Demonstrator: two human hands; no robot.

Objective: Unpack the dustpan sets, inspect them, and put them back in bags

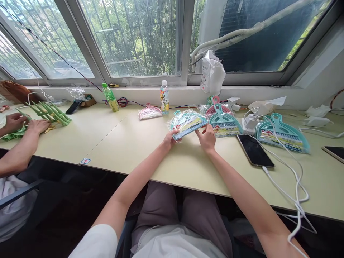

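Brush set, yellow label illegible, is gripped by left hand and right hand.

Both arms stretched forward, left hand and right hand gripping, fingers curled

A co-worker and the far-right phone are cut off

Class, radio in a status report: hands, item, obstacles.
Both hands, left and right, on wrapped dustpan set. Set held above table. Phone and white cable lie to the right.
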